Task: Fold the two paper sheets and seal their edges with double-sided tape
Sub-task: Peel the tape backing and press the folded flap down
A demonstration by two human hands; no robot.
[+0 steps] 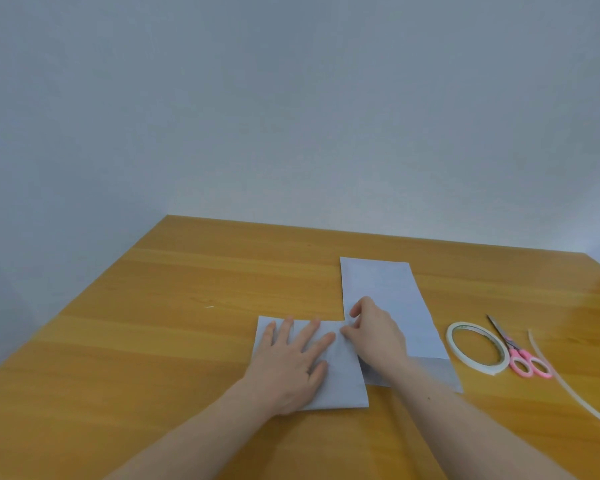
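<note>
Two pale folded paper sheets lie on the wooden table [153, 341]. The nearer folded sheet [343, 386] lies crosswise; my left hand [291, 362] presses flat on it with fingers spread. The longer folded sheet [385, 289] runs away from me and its near end lies partly under the first. My right hand [374, 334], fingers curled, pinches at the top right corner of the nearer sheet where the two overlap. What its fingertips hold is hidden. A roll of double-sided tape [477, 348] lies to the right.
Pink-handled scissors [520, 355] lie just right of the tape roll. A long white strip [565, 379], like peeled tape backing, lies beyond them near the table's right side. A grey wall stands behind the table's far edge.
</note>
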